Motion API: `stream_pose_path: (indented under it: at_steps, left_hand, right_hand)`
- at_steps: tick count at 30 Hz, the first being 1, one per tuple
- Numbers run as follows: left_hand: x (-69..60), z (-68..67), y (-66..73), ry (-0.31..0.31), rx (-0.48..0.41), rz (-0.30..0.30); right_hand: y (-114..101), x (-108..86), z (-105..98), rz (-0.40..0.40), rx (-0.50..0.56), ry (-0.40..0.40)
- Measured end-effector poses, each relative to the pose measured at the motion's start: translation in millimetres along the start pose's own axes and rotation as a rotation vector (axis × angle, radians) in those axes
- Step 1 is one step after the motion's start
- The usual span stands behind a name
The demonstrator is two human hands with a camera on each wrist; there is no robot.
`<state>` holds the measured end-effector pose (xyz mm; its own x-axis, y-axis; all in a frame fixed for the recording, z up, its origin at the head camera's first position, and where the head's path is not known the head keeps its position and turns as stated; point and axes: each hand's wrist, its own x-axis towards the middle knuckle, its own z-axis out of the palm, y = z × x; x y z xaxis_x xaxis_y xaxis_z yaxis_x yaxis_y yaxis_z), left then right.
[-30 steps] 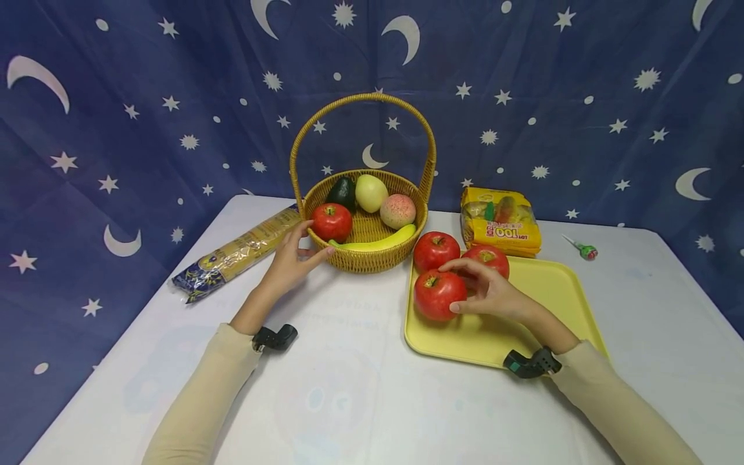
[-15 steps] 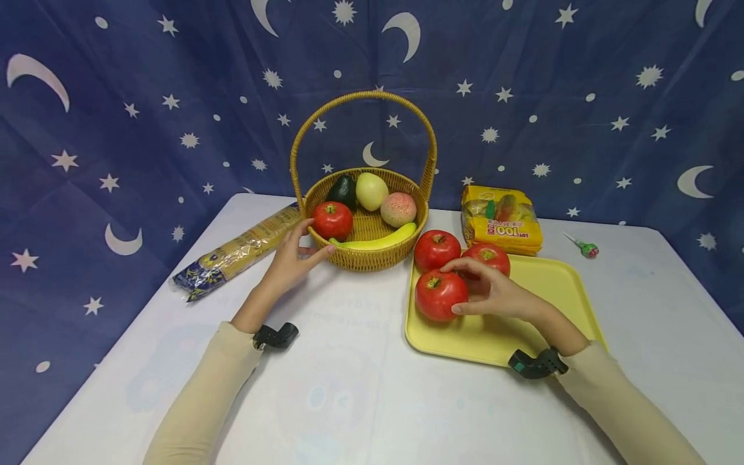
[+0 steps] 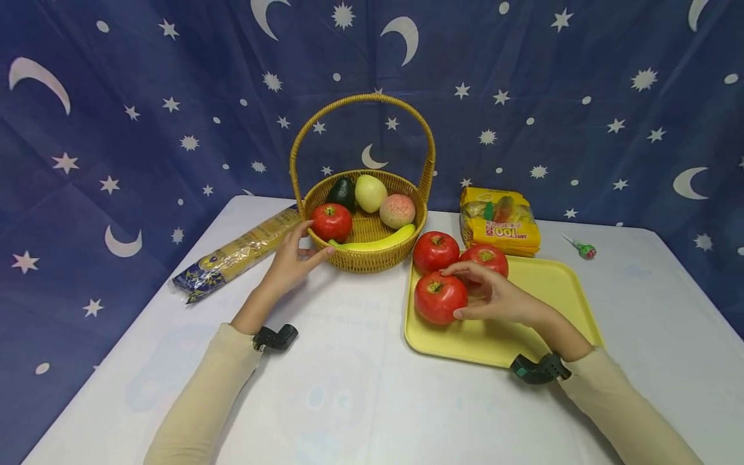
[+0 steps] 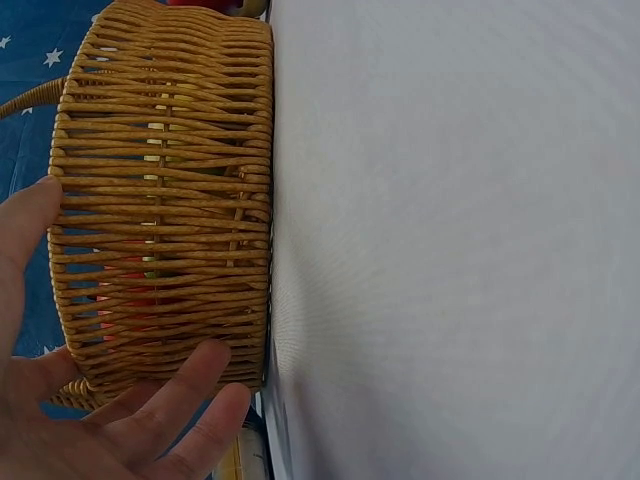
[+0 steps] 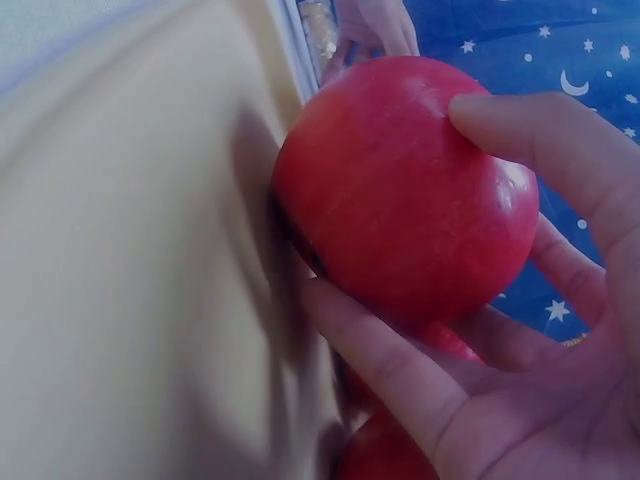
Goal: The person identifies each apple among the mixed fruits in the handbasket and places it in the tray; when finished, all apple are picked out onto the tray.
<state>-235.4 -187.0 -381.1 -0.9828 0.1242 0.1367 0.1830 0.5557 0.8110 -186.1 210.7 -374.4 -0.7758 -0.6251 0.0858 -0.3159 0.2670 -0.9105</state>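
Observation:
My left hand (image 3: pixel 290 258) rests against the wicker basket (image 3: pixel 372 260); its thumb touches the rim and the other fingers lie extended along the outer wall in the left wrist view. Inside the basket are a red apple (image 3: pixel 332 223), an avocado (image 3: pixel 341 193), a pale yellow-green round fruit (image 3: pixel 370 193), a peach (image 3: pixel 398 211) and a banana (image 3: pixel 378 243). On the yellow tray (image 3: pixel 546 290), my right hand (image 3: pixel 496 300) holds the near red apple (image 5: pixel 400 190) between thumb and fingers. Two more red apples, the left one (image 3: pixel 436 252) and the right one (image 3: pixel 487 258), sit just behind it.
A long pack of noodles (image 3: pixel 238 254) lies left of the basket, partly behind it. Behind the tray stands a yellow food package (image 3: pixel 500 223), with a lollipop (image 3: pixel 581 248) to its right. A blue star-patterned cloth (image 3: pixel 523 129) hangs behind the white table (image 3: pixel 349 387).
My right hand has shifted slightly to the right and toward me at the near apple, which has barely moved. The left hand stays at the basket.

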Motion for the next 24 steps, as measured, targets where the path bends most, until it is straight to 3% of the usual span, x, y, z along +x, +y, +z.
stream_pose_path:
  at_steps: [12, 24]
  left_hand:
    - [-1.0, 0.4, 1.7, 0.009, -0.005, -0.015]
    - [-1.4, 0.7, 1.8, 0.009, -0.008, -0.003]
  right_hand:
    - [3.7, -2.8, -4.1, 0.015, -0.011, 0.005]
    - [8.1, 0.9, 7.8, 0.022, 0.008, 0.062]
